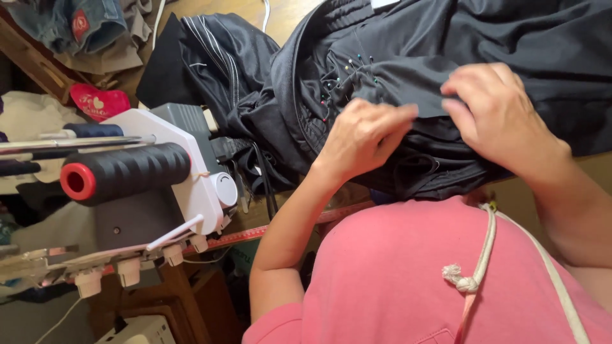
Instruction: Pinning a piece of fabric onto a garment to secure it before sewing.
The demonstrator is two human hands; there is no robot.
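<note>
At the far left of the frame we see a serger (191, 172), white and grey, with a black thread cone (124, 171) lying across it, its red core facing left. Above it, in the upper left, sits a red heart-shaped cushion (99, 102), and higher still some folded denim (76, 22). A red tape measure (255, 232) runs along the table edge just right of the machine.

Moving toward the centre, the dark garment (395, 44) spreads from the upper middle across to the upper right, heaped in folds. A cluster of pins (344, 79) with coloured heads stands in it, just up and left of our left hand (363, 137). That hand lies on the cloth at centre, fingers drawn together with the tips pointing right, pinching a fold of the fabric at its edge.

Just to the right, our right hand (497, 114) lies on the same fold, fingers curled down and closed on the cloth, its tips almost meeting those of the left. The garment thus lies under both palms and runs out between the two sets of fingertips.

Along the bottom, from centre to right, our pink shirt (395, 280) fills the frame, with a knotted white cord (468, 280) hanging across it.
</note>
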